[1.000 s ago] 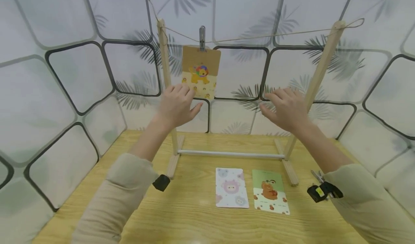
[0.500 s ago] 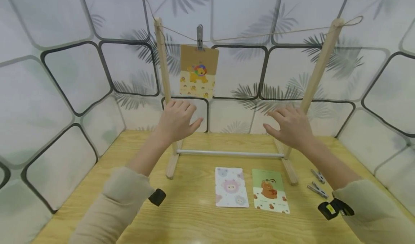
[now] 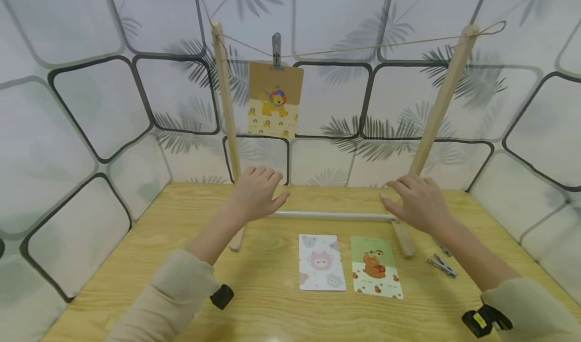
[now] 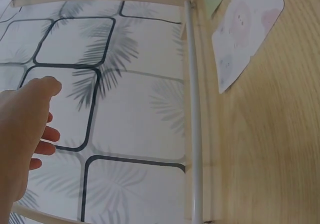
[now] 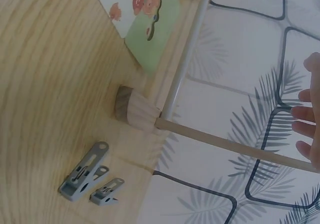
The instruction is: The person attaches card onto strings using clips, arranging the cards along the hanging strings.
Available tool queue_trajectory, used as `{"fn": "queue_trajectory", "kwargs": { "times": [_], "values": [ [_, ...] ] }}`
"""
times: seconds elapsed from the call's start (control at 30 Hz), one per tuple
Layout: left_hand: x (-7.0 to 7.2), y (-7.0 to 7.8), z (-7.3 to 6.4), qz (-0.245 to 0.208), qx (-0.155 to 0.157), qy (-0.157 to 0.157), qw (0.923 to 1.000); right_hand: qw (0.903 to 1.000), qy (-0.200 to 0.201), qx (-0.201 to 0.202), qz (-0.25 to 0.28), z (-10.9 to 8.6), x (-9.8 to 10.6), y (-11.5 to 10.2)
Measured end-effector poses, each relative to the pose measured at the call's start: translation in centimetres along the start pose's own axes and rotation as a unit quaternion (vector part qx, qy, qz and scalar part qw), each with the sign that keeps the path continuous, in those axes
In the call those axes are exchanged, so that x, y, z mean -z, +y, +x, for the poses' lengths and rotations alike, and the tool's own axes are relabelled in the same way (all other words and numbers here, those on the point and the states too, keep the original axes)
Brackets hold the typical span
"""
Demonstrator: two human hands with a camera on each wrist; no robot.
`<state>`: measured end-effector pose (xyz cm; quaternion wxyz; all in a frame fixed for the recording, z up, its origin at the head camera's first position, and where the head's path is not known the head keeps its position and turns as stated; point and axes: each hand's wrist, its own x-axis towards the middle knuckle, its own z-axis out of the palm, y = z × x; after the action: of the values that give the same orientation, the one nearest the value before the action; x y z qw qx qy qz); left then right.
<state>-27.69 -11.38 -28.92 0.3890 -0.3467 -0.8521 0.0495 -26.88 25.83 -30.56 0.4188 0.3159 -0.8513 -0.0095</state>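
Observation:
My left hand (image 3: 257, 192) hovers by the left post of a wooden rack, fingers loose and holding nothing. Near the right post my right hand (image 3: 418, 201) is also raised, with its thumb apart from the fingers and nothing held. A lion card (image 3: 274, 100) hangs upright from the string (image 3: 345, 52) under a grey clip (image 3: 276, 49). Flat on the table lie a white card with a pink animal (image 3: 321, 262) and a green bear card (image 3: 374, 267). Two loose clips show in the right wrist view, a nearer clip (image 5: 84, 171) and a farther clip (image 5: 107, 191).
The rack has a left post (image 3: 225, 90), a right post (image 3: 445, 100) and a white crossbar (image 3: 336, 215) low between them. Its right foot (image 3: 403, 238) rests on the wooden table (image 3: 272, 311). Patterned panels (image 3: 327, 165) stand behind and at the sides.
Both hands have come down from beside the lion card and the right post to about crossbar height. The left hand has left the front of the lion card, which stays hanging.

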Motion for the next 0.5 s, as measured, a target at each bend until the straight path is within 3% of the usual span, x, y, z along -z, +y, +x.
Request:
{"fn": "queue_trajectory", "kwargs": {
  "times": [0.5],
  "values": [
    [-2.7,2.3,-1.8,0.008,0.006,-0.097,0.9953,0.9930,-0.082,-0.084,-0.014,-3.7,0.0,2.0]
  ]
}}
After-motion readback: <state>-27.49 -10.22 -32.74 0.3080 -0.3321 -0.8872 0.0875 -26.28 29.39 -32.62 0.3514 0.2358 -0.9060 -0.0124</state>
